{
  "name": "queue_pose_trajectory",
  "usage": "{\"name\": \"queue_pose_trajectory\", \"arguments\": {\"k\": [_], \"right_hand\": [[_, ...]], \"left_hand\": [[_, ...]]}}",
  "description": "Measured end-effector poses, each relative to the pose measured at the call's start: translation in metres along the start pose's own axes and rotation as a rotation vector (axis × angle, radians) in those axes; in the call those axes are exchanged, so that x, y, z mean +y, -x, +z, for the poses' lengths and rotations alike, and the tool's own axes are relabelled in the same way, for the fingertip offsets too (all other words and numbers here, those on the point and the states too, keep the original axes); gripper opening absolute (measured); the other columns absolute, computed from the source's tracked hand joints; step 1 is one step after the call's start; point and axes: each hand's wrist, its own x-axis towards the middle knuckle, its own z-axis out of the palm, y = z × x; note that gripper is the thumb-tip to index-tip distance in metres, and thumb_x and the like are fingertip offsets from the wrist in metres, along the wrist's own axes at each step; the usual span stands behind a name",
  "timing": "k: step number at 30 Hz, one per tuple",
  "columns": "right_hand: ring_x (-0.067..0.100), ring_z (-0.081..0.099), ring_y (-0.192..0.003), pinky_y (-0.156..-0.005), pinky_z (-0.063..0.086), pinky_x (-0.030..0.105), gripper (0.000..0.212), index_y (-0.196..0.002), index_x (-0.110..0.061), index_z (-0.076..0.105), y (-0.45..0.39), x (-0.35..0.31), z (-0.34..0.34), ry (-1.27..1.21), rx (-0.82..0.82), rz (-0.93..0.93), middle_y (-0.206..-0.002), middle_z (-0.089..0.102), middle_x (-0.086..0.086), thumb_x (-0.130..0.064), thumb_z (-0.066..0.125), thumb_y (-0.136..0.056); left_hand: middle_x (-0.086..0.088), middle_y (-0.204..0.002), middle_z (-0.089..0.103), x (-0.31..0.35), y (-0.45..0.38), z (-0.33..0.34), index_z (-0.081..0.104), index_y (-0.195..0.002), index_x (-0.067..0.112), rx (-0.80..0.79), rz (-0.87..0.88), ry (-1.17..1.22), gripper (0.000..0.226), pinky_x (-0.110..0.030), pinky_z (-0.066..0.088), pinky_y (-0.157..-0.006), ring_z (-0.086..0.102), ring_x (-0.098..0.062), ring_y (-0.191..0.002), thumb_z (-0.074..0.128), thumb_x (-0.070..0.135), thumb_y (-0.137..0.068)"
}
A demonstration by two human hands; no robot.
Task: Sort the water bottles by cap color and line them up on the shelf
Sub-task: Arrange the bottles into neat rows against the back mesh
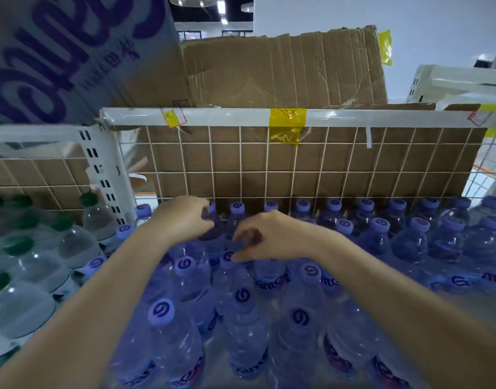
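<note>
Against the shelf's wire-grid back (297,164), left hand (185,217) is curling round a purple-capped bottle (213,220); right hand (266,237), blurred, is seemingly pinching another purple cap (227,258); green-capped bottles (72,242) are standing left.

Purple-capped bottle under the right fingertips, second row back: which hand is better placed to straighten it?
Right, probably. The right hand has its fingertips at that purple-capped bottle, while the left hand is curled round a back-row bottle near the wire grid.

My 2 forearms are bare up to the frame's edge, no sleeve showing; my left hand (185,217) and right hand (265,238) are bare too.
</note>
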Motion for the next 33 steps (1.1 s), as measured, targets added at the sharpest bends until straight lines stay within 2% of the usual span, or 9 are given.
{"name": "queue_pose_trajectory", "arguments": {"k": [4, 7, 10, 13, 15, 18, 22, 28, 33], "right_hand": [[0.019, 0.058, -0.104, -0.086, 0.05, 0.036, 0.038, -0.109, -0.025, 0.059, -0.024, -0.013, 0.023, 0.193, -0.134, -0.046, -0.115, 0.062, -0.002, -0.049, 0.068, -0.081], [0.02, 0.059, -0.091, -0.076, 0.049, 0.036, 0.021, -0.091, -0.021, 0.055, -0.033, -0.013, 0.025, 0.208, -0.161, -0.09, -0.099, 0.064, 0.001, -0.036, 0.067, -0.085], [0.019, 0.057, -0.077, -0.067, 0.047, 0.037, 0.022, -0.084, -0.017, 0.054, -0.036, -0.008, 0.016, 0.146, -0.056, -0.011, -0.079, 0.058, -0.002, -0.034, 0.068, -0.082], [0.019, 0.056, -0.073, -0.057, 0.042, 0.032, 0.028, -0.085, -0.018, 0.055, -0.039, -0.004, 0.007, 0.134, 0.079, 0.059, -0.076, 0.055, -0.001, -0.044, 0.067, -0.082], [0.018, 0.049, -0.07, -0.052, 0.035, 0.029, 0.035, -0.086, -0.019, 0.052, -0.041, -0.003, 0.002, 0.275, 0.111, 0.086, -0.071, 0.048, -0.006, -0.052, 0.062, -0.084], [0.018, 0.045, -0.075, -0.063, 0.035, 0.03, 0.043, -0.097, -0.019, 0.056, -0.047, -0.001, 0.003, 0.478, 0.085, 0.104, -0.079, 0.047, -0.005, -0.06, 0.058, -0.084], [0.026, 0.06, -0.09, -0.066, 0.036, 0.032, 0.048, -0.108, -0.015, 0.059, -0.061, 0.001, 0.014, 0.527, 0.057, 0.122, -0.098, 0.061, 0.004, -0.058, 0.055, -0.088], [0.021, 0.052, -0.09, -0.069, 0.033, 0.03, 0.035, -0.116, -0.018, 0.053, -0.07, 0.006, 0.015, 0.308, -0.024, 0.106, -0.09, 0.047, -0.003, -0.041, 0.058, -0.091], [0.021, 0.046, -0.105, -0.083, 0.043, 0.036, 0.025, -0.114, -0.022, 0.056, -0.067, 0.01, 0.012, 0.241, -0.109, 0.028, -0.109, 0.054, 0.002, -0.028, 0.06, -0.091]], "left_hand": [[0.0, -0.096, 0.06, -0.019, 0.009, 0.006, 0.063, -0.105, 0.022, -0.22, -0.01, -0.053, 0.022, -0.027, 0.041, -0.07, 0.055, -0.02, -0.09, 0.061, 0.033, -0.086], [-0.002, -0.094, 0.057, -0.025, 0.007, 0.015, 0.059, -0.102, 0.019, -0.231, 0.043, -0.051, 0.02, -0.026, 0.035, -0.066, 0.054, -0.021, -0.089, 0.064, 0.027, -0.085], [0.003, -0.079, 0.049, -0.029, 0.002, 0.016, 0.053, -0.084, 0.019, -0.191, 0.073, 0.046, 0.013, -0.027, 0.032, -0.06, 0.05, -0.019, -0.081, 0.065, 0.022, -0.084], [0.004, -0.083, 0.051, -0.029, -0.001, 0.016, 0.059, -0.091, 0.015, -0.193, 0.092, 0.105, 0.01, -0.027, 0.038, -0.062, 0.051, -0.018, -0.083, 0.065, 0.021, -0.086], [-0.001, -0.095, 0.057, -0.027, -0.005, 0.018, 0.063, -0.098, 0.016, -0.193, 0.1, 0.123, 0.013, -0.032, 0.045, -0.074, 0.054, -0.019, -0.089, 0.065, 0.021, -0.086], [-0.003, -0.103, 0.059, -0.024, -0.012, 0.019, 0.063, -0.099, 0.019, -0.202, 0.118, 0.116, 0.013, -0.035, 0.047, -0.079, 0.055, -0.02, -0.094, 0.062, 0.018, -0.086], [-0.004, -0.102, 0.058, -0.024, -0.016, 0.02, 0.062, -0.101, 0.016, -0.213, 0.126, 0.118, 0.016, -0.036, 0.047, -0.078, 0.055, -0.021, -0.093, 0.057, 0.013, -0.086], [-0.007, -0.104, 0.06, -0.026, -0.015, 0.023, 0.062, -0.105, 0.018, -0.21, 0.123, 0.113, 0.02, -0.041, 0.048, -0.081, 0.056, -0.022, -0.094, 0.061, 0.018, -0.084], [-0.008, -0.103, 0.059, -0.026, -0.016, 0.023, 0.063, -0.101, 0.015, -0.18, 0.12, 0.121, 0.017, -0.04, 0.048, -0.081, 0.055, -0.023, -0.094, 0.059, 0.015, -0.085]]}}
